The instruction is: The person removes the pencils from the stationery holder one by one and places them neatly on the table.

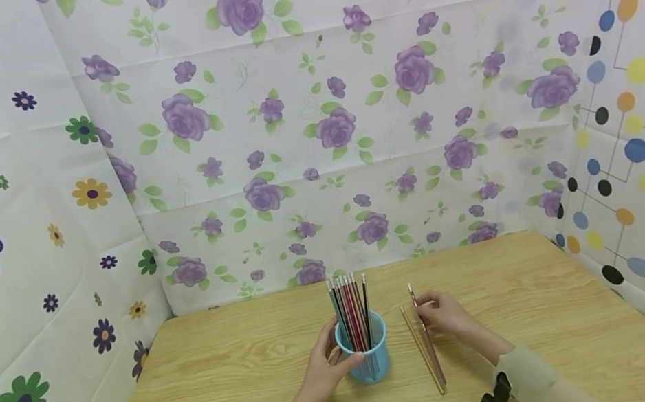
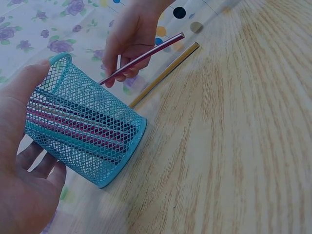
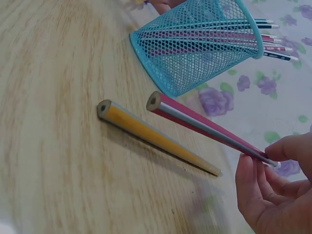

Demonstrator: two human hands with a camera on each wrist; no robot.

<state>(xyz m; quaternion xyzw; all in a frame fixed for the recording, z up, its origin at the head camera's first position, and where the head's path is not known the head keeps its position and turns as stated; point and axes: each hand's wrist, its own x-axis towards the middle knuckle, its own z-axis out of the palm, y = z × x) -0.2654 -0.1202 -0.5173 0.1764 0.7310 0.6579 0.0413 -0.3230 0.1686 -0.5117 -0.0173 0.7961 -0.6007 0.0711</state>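
Below centre in the head view, the left hand (image 1: 322, 366) grips one blue mesh cup (image 1: 380, 360) of pencils (image 1: 350, 315) too bunched to count; the right hand (image 1: 446, 314) pinches one red pencil (image 1: 430, 346) beside one yellow pencil (image 1: 422, 351). At left in the left-wrist view, fingers (image 2: 57, 176) wrap the cup. Lower right in the right-wrist view, fingers clamp the red pencil.

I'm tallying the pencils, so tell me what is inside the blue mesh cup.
Pencils stand in the blue mesh cup, pale ends up, with teal, dark and red ones showing. They overlap, so what the front ones cover, and the exact count, cannot be made out.
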